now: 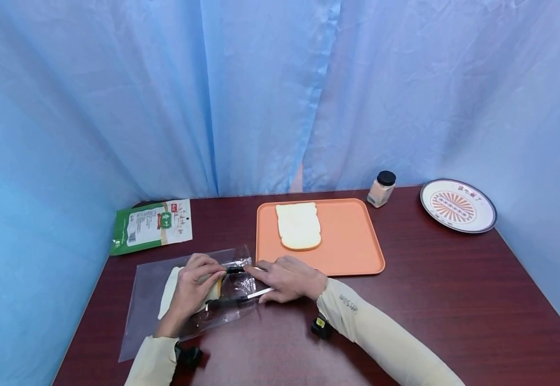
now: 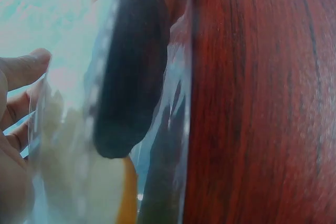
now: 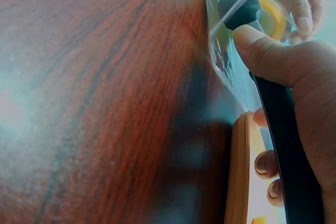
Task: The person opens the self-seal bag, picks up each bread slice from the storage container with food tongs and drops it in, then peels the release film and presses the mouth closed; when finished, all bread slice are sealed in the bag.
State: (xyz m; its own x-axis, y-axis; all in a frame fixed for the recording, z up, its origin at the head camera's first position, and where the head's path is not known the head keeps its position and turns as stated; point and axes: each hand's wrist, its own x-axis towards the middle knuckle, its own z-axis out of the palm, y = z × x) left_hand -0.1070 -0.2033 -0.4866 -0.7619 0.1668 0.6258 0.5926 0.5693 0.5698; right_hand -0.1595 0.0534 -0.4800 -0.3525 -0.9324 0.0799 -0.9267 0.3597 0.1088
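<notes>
A clear plastic bag point(image 1: 137, 305) lies at the front left with a slice of bread point(image 1: 168, 294) inside. My left hand point(image 1: 194, 284) reaches over the slice and pinches the upper edge of the bag's mouth. From the right, my right hand point(image 1: 286, 279) grips a pair of tongs point(image 1: 260, 293) with silver arms and dark tips. The tongs' tips reach into the bag's mouth, spread apart, at the bread's crust end. In the left wrist view one dark tong tip point(image 2: 131, 72) overlaps the slice through the plastic.
An orange tray point(image 1: 347, 236) holds another bread slice point(image 1: 299, 226) behind my right hand. At the back right stand a black-lidded jar point(image 1: 381, 190) and a patterned plate point(image 1: 458, 206). A green and white packet point(image 1: 151, 226) lies at the back left. Blue curtains point(image 1: 260, 96) enclose the table.
</notes>
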